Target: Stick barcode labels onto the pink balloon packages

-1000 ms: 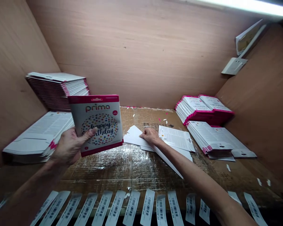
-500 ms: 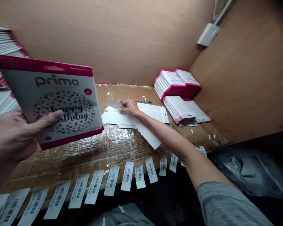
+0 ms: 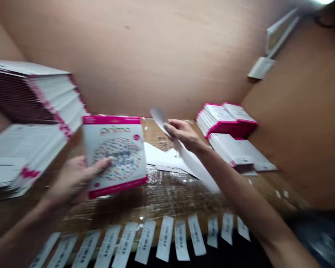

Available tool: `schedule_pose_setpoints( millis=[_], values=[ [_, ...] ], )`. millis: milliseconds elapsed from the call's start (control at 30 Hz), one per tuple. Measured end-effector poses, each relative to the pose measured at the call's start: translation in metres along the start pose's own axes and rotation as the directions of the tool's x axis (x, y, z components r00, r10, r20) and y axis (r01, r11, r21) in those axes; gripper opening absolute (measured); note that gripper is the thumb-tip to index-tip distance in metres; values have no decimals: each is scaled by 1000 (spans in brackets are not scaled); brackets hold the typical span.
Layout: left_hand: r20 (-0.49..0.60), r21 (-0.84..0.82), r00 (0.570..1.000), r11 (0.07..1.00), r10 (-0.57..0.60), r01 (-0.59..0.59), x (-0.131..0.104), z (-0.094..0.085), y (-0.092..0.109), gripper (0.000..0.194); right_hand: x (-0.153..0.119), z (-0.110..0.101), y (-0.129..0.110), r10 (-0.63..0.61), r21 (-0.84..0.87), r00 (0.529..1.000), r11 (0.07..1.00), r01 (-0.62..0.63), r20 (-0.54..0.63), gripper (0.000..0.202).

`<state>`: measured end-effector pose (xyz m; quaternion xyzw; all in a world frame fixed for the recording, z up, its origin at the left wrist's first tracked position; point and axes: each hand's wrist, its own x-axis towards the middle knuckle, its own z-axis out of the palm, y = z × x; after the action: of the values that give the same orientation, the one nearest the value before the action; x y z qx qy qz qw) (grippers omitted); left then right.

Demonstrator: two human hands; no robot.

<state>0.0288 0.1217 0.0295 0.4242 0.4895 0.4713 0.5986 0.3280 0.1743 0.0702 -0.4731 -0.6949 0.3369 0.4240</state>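
Note:
My left hand (image 3: 78,175) is closed on a flat packet (image 3: 118,163) with magenta top and bottom bands, "prima" lettering and a dotted "happy birthday" balloon print; the thumb lies across its front. The packet is held upright above the cardboard-covered bench. My right hand (image 3: 184,134) pinches a long white paper strip (image 3: 195,163), whose upper end curls up past the fingertips and whose lower end hangs along the forearm. Below it, other white sheets (image 3: 164,160) lie on the bench, partly hidden by the packet and the strip. Motion blurs much of the picture.
Tall stacks of packets (image 3: 67,96) stand at the left. Smaller packet stacks (image 3: 223,119) sit in the right back corner, with white packets (image 3: 234,150) before them. Barcode labels (image 3: 164,238) hang along the bench's front edge. Wooden panels (image 3: 156,56) enclose the back and sides.
The view has turned left, showing more of the left stacks. My left hand has carried the packet farther in over the bench, and my right hand has lifted the white strip off the sheets.

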Motion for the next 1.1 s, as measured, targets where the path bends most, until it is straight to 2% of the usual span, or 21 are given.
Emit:
schedule_pose_setpoints(
  millis=[67,133,233,333,500,700,867,933,1000,1067,1100],
  values=[
    [24,-43,996,996,-83,84,-7,10,-1,50,-19,4,-12,-4,-15,997,1000,5,81,42],
    [48,-70,992,991,-114,117,-9,18,-5,50,-34,15,-19,-22,-146,990,988,43,138,48],
    [97,-96,987,985,-132,141,-12,24,-11,47,-46,38,-24,-68,-397,991,911,109,117,49],
    [143,-128,979,978,-144,163,-14,28,-14,45,-45,54,-26,-88,-547,993,828,120,85,46],
    [187,-130,972,977,-141,167,-13,30,-17,45,-39,64,-32,-49,-628,988,767,129,144,42],
    [225,-121,969,984,-101,131,-13,31,-16,43,-35,68,-39,-93,-585,958,775,240,271,41],
    [80,-118,995,991,-61,71,-14,32,-14,49,-45,68,-29,-242,-717,961,645,263,135,29],
    [41,-138,999,990,-33,39,-15,30,-14,50,-53,66,-23,-359,-738,932,615,278,53,30],
    [26,-156,1000,988,-16,20,-15,29,-14,52,-60,63,-17,-463,-761,882,601,243,-85,39],
    [26,-170,1000,985,-3,7,-16,29,-14,52,-66,61,-13,-508,-774,834,609,172,-214,44],
    [29,-178,1000,984,8,-3,-16,29,-15,52,-68,61,-12,-502,-770,828,621,144,-250,43]
  ],
)
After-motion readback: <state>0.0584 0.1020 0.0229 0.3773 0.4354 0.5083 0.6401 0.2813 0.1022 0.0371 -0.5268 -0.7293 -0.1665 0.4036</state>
